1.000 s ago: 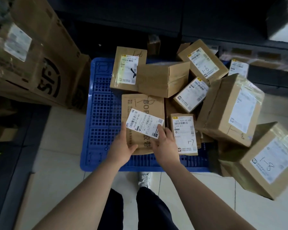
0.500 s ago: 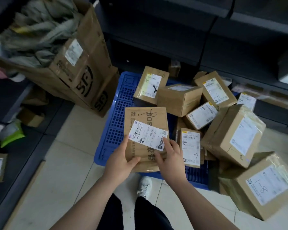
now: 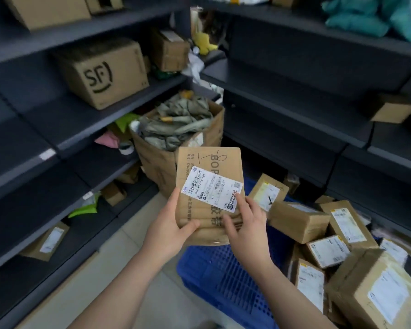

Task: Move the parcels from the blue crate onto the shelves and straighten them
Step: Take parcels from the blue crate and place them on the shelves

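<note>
A flat brown parcel [image 3: 209, 167] with a white barcode label is held up in front of me, above the blue crate [image 3: 223, 274]. My left hand [image 3: 171, 224] grips its lower left edge. My right hand [image 3: 244, 224] grips its lower right edge, fingers over the label's corner. Several more taped brown parcels [image 3: 297, 219] lie piled on the right side of the crate and beside it. Dark grey shelves [image 3: 64, 129] run along the left, and more dark shelves [image 3: 294, 100] stand at the back right.
An SF-marked box [image 3: 105, 72] sits on a left shelf. A large open carton of grey bags [image 3: 176, 131] stands on the floor in the corner. Small parcels and green and pink bags lie on the lower left shelves. Teal bags [image 3: 370, 17] fill the top right shelf.
Both hands have lifted the flat parcel off the crate and raised it. My view has swung up and left, from the crate to the shelves.
</note>
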`<state>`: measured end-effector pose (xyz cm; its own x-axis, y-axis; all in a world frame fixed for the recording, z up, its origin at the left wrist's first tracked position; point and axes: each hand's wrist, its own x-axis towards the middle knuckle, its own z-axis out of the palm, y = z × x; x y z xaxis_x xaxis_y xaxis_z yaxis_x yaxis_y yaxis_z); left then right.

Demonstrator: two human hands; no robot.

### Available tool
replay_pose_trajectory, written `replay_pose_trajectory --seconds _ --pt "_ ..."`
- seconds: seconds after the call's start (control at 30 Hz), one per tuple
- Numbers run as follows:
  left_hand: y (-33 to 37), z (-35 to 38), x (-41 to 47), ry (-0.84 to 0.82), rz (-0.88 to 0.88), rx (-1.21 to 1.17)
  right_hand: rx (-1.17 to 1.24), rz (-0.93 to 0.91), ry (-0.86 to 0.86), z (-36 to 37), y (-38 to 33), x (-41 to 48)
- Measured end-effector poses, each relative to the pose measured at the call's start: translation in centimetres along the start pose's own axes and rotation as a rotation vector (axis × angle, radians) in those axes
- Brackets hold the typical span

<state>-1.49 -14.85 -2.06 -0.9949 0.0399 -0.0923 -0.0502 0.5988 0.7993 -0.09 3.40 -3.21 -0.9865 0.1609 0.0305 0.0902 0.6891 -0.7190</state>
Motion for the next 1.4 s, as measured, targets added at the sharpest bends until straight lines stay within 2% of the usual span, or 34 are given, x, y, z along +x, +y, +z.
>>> replay_pose_trajectory --seconds 0.33,0.7,0.8,1.1,1.4 --pt "-2.2 -18.0 -3.0 0.281 0.053 0.04 0.177 -0.275 -0.013 5.9 -17.7 0.1" --pt "-8.6 -37.9 -10.9 0.603 -0.05 0.084 0.232 -0.571 -0.13 15.0 -38.3 -4.1" --pt "-10.1 -42.6 -13.5 0.731 -0.065 0.121 0.28 -0.658 -0.183 17.7 -43.5 -5.4" --pt "-15.3 -54.4 -19.1 1.022 -0.155 0.022 0.376 -0.903 -0.366 26.3 -57.8 -8.8" --pt "-20.1 -65.8 -20.9 1.246 -0.284 0.132 0.367 -1.101 -0.593 35.3 -71.8 -9.8"
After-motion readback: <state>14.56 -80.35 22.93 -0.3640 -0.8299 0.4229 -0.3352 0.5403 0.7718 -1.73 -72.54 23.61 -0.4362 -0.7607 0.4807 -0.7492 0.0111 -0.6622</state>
